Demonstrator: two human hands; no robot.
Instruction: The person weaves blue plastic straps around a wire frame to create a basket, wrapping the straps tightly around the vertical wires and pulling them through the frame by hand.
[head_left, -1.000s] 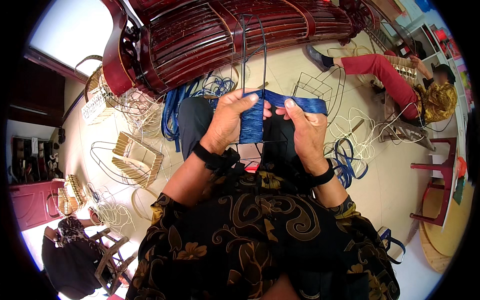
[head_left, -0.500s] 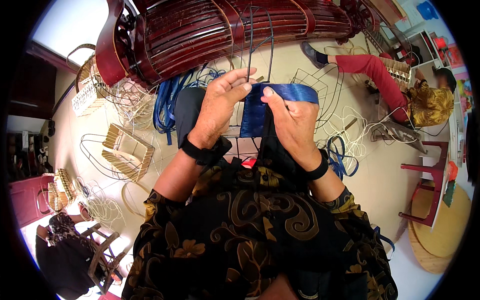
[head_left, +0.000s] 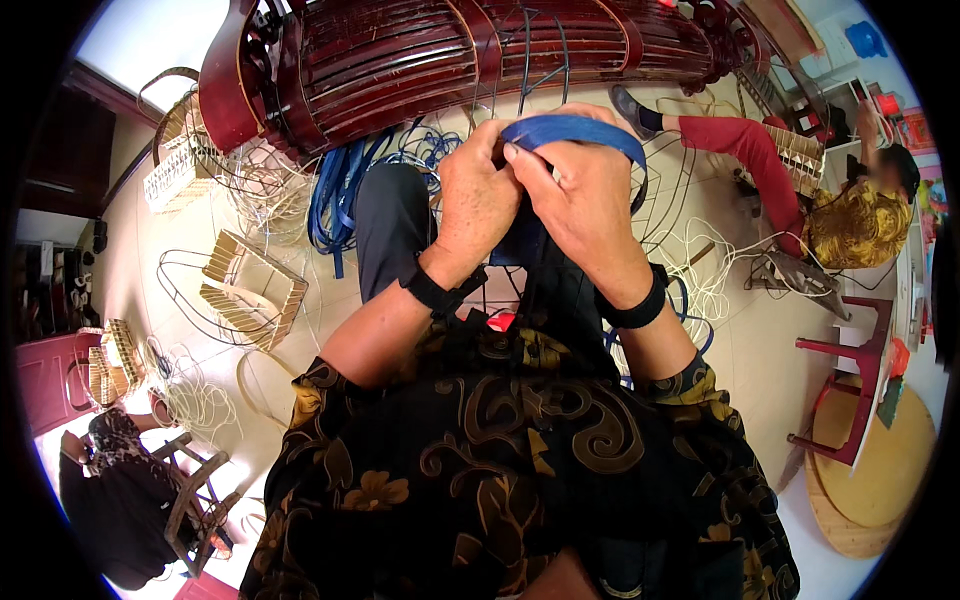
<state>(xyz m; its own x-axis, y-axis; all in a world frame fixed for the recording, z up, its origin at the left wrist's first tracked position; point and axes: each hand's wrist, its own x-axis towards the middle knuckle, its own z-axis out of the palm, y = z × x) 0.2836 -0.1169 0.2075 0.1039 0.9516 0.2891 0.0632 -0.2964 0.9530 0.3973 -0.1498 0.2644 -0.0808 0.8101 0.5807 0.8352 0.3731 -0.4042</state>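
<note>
My left hand (head_left: 475, 195) is closed at the left side of a black wire frame (head_left: 527, 65), its fingertips mostly hidden. A flat blue plastic strip (head_left: 580, 128) arches over my right hand (head_left: 590, 210) in a loop, its shiny side up. The right thumb and fingers are pinched together on the strip, close against the left fingers. Below the hands, a blue wrapped panel (head_left: 515, 247) on the frame shows between my wrists, largely covered. The frame rises beyond my fingers toward the bench, over my lap.
A dark red slatted bench (head_left: 390, 70) stands ahead. Blue strips (head_left: 338, 205) and pale cane coils (head_left: 265, 190) lie left, near a half-woven basket (head_left: 255, 290). One person (head_left: 850, 225) sits at right by a red stool (head_left: 865, 350); another person (head_left: 115, 500) sits lower left.
Both hands have come together, the right moving up and left over the frame, hiding most of the blue panel. The blue strip's loop now arches higher over the right hand.
</note>
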